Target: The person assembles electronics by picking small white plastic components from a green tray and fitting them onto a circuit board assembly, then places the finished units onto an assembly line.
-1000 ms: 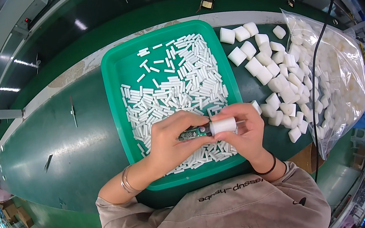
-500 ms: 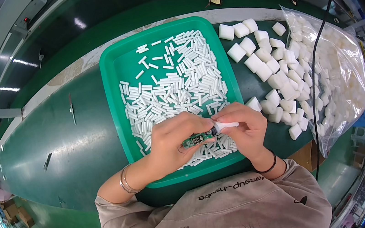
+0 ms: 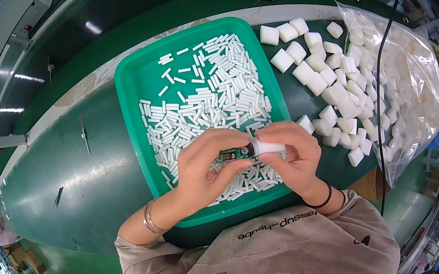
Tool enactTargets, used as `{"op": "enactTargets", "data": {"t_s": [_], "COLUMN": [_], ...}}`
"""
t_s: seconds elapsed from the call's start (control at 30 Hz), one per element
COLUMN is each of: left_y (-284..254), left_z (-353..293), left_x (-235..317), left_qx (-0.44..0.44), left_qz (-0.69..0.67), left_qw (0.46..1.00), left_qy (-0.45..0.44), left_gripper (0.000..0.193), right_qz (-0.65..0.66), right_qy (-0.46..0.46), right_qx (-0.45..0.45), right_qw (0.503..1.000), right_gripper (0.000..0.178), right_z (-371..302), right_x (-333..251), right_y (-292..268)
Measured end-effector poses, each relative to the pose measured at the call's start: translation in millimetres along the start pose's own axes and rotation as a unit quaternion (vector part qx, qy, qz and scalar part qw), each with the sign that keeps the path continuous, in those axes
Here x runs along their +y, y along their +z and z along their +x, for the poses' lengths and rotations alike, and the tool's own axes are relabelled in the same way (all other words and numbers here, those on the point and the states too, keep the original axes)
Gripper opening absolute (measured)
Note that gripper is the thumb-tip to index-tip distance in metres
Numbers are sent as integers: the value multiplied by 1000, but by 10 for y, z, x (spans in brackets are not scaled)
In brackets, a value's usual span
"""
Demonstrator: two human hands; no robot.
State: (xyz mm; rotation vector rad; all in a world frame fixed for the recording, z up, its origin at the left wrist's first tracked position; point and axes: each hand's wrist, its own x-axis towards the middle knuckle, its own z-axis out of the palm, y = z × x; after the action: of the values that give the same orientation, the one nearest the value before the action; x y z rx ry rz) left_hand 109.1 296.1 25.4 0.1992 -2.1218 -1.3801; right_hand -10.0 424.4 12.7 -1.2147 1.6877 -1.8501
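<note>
Over the near part of a green tray (image 3: 138, 147), my two hands meet around a small assembly. My left hand (image 3: 199, 164) is closed on a narrow green circuit board (image 3: 229, 155) with small parts on it. A dark collar sits at the board's right end. My right hand (image 3: 298, 154) pinches a white cylindrical piece (image 3: 269, 146) between thumb and fingers. That piece touches the collar; how far it goes over it is not visible. Beneath both hands lie many short white sticks (image 3: 190, 124) in the tray, partly hidden by the hands.
Right of the tray, thick white foam plugs (image 3: 317, 84) lie loose on the dark green table (image 3: 75, 178). They spill from a clear plastic bag (image 3: 409, 84). A black cable (image 3: 380, 55) hangs across the bag. A thin tool (image 3: 85, 133) lies at left.
The circuit board has turned from slanted to nearly level. More of the white piece now shows, lined up with the board, and my right fingers have shifted along it.
</note>
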Motion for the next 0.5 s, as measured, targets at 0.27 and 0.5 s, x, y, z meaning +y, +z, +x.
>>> {"op": "enactTargets", "data": {"t_s": [0.27, 0.5], "left_y": [37, 34], "left_z": [-48, -59], "left_x": [-14, 31], "left_qx": [2, 3], "left_qz": [49, 45], "left_qw": [997, 999], "left_qy": [55, 6], "left_gripper": [27, 26], "right_qz": [-45, -30], "right_qy": [-57, -46], "right_qx": [0, 4], "right_qw": [997, 998], "right_gripper": [14, 18], "right_z": [-31, -69], "right_x": [6, 11], "right_y": [32, 42]}}
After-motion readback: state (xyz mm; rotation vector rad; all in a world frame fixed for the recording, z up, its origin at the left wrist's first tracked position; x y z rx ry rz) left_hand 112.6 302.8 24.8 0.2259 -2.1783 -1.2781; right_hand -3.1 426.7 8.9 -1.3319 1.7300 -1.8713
